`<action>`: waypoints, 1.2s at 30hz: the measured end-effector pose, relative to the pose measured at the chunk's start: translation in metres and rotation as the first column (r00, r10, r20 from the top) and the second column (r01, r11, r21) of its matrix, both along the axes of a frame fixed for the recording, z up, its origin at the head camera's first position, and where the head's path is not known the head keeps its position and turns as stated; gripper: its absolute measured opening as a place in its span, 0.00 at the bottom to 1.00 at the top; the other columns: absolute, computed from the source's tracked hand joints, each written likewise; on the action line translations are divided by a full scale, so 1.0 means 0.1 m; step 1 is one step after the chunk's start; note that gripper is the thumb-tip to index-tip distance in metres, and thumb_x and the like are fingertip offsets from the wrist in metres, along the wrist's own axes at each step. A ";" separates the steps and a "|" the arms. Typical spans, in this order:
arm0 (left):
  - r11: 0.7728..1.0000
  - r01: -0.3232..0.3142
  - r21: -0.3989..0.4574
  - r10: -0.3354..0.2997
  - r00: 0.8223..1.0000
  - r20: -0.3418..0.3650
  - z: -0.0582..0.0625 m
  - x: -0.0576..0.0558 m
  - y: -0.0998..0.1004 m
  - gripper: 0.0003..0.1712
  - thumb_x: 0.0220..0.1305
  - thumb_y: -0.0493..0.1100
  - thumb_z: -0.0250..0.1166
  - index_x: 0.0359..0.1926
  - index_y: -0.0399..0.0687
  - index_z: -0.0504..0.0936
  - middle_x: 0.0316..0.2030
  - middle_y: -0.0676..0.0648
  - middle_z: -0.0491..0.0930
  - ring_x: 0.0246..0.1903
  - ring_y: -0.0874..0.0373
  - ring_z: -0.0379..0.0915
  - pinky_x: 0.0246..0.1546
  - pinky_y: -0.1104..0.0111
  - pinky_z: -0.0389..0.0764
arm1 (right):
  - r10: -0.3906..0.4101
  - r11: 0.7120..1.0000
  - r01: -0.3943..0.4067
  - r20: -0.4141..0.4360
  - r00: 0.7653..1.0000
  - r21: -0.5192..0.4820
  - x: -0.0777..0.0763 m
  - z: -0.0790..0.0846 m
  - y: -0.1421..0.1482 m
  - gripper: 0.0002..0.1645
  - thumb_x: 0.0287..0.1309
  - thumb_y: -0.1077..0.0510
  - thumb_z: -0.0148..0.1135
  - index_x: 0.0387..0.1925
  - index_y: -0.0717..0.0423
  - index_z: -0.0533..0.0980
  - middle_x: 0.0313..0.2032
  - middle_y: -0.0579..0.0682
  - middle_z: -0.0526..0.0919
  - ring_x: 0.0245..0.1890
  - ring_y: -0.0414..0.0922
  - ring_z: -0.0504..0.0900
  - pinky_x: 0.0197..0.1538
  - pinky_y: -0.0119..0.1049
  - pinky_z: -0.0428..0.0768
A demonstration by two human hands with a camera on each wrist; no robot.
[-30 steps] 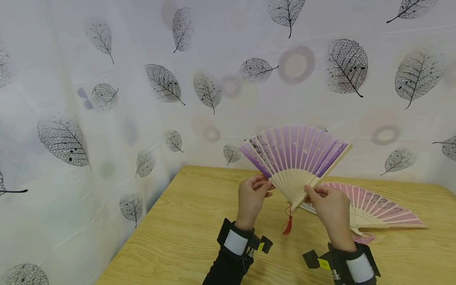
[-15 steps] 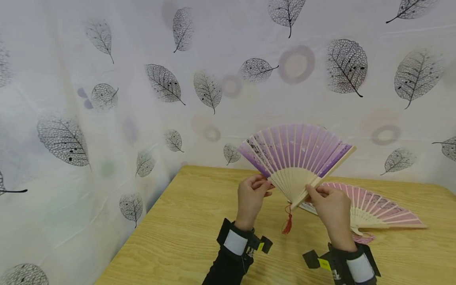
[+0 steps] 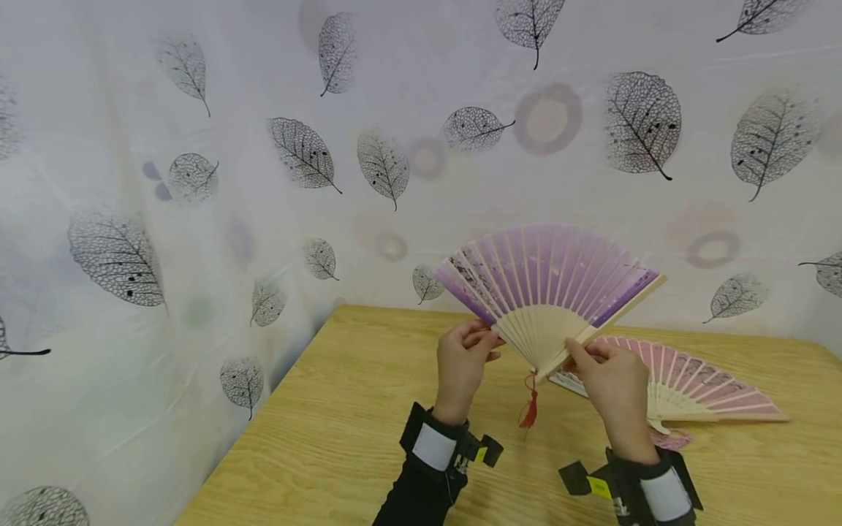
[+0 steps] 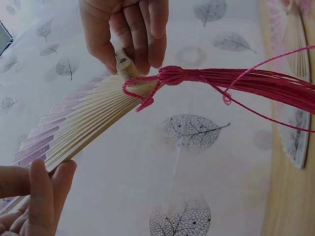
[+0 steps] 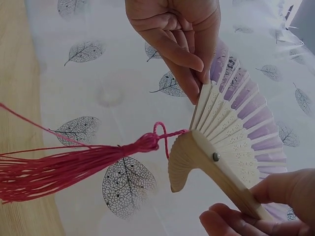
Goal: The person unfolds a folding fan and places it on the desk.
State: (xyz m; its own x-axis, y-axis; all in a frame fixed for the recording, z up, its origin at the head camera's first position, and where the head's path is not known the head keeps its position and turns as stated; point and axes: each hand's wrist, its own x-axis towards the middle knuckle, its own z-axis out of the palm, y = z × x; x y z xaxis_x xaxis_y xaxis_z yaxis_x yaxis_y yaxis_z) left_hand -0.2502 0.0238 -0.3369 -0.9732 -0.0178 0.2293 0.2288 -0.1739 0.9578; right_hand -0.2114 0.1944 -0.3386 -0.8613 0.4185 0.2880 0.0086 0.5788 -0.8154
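Observation:
A purple folding fan (image 3: 549, 267) with pale wooden ribs is spread wide above the table. At its left edge my left hand (image 3: 463, 365) pinches the outer rib between thumb and fingers. My right hand (image 3: 612, 383) grips the thick guard stick on the other side, low near the pivot. From the pivot end hangs a red tassel (image 3: 529, 410), which stretches large across the left wrist view. The right wrist view shows the curved handle end (image 5: 184, 157) and the metal rivet (image 5: 216, 157). On the table behind my right hand lies a spread pink folding fan (image 3: 704, 380), partly covered by that hand.
The wooden table (image 3: 342, 416) reaches back to a hanging curtain (image 3: 395, 95) printed with leaves. A pink tassel (image 3: 671, 440) lies beside the pink fan. Another pale, dark-patterned edge (image 3: 569, 381) shows under the purple fan.
The purple fan has spread a little wider, its right edge tipping outward to the right and its left edge slightly left. Both hands keep their hold and have barely moved.

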 end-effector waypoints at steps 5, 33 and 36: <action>1.000 -0.007 0.003 0.007 1.000 -0.005 0.00 0.00 -0.01 0.12 0.58 0.33 0.61 0.43 0.29 0.78 0.36 0.33 0.83 0.36 0.44 0.82 0.30 0.72 0.84 | -0.005 1.000 0.005 0.006 1.000 -0.012 -0.01 -0.01 0.00 0.25 0.56 0.43 0.59 0.30 0.62 0.83 0.23 0.54 0.86 0.15 0.30 0.73 0.14 0.31 0.62; 0.993 -0.034 0.112 0.031 0.999 0.029 -0.05 -0.06 -0.04 0.12 0.58 0.32 0.61 0.43 0.29 0.78 0.35 0.34 0.83 0.32 0.53 0.83 0.30 0.74 0.83 | -0.001 0.991 -0.003 -0.032 1.000 -0.130 -0.02 -0.04 -0.01 0.26 0.58 0.42 0.57 0.31 0.62 0.83 0.22 0.50 0.86 0.15 0.24 0.76 0.20 0.25 0.72; 0.991 -0.027 0.134 0.022 0.999 0.039 -0.06 -0.07 -0.04 0.12 0.58 0.31 0.61 0.43 0.29 0.78 0.35 0.34 0.83 0.31 0.54 0.83 0.30 0.75 0.83 | -0.010 0.989 0.005 -0.033 0.999 -0.151 -0.01 -0.04 -0.02 0.26 0.57 0.42 0.57 0.32 0.62 0.83 0.22 0.50 0.86 0.16 0.24 0.77 0.22 0.23 0.75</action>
